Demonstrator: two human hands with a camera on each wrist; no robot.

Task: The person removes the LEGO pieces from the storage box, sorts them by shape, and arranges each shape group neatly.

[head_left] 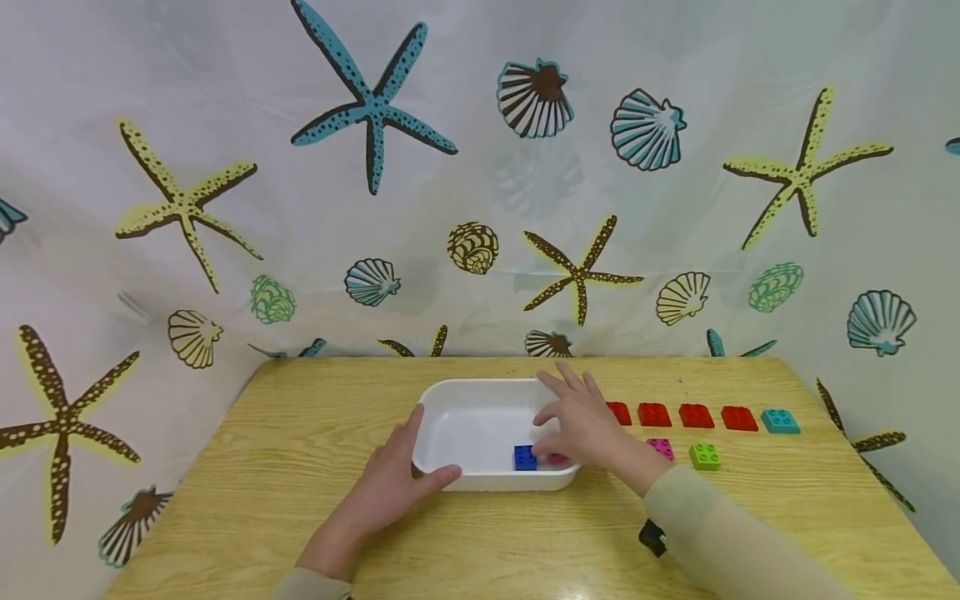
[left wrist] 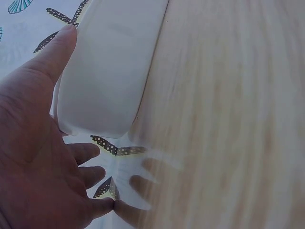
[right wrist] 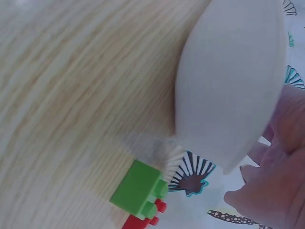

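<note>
A white tray (head_left: 480, 481) sits on the wooden table, its long side facing me. My left hand (head_left: 390, 479) spans its front-left corner, thumb at the front wall and fingers along the left end. The left wrist view shows those fingers (left wrist: 88, 176) spread and fairly straight. Over the tray's right end hovers my right hand (head_left: 581, 425), fingers apart and loosely bent. Inside, a blue toy brick (head_left: 525, 457) lies by the front wall, just left of a pink brick (head_left: 557, 458) partly covered by my right hand. In the right wrist view, my fingers (right wrist: 262, 191) appear beyond the tray's rim.
Right of the tray stands a row of several red bricks (head_left: 696, 416), ending in a teal brick (head_left: 781, 421). In front of that row are a magenta brick (head_left: 661, 448) and a lime green brick (head_left: 705, 456). A patterned curtain (head_left: 480, 183) hangs behind the wooden table (head_left: 315, 417).
</note>
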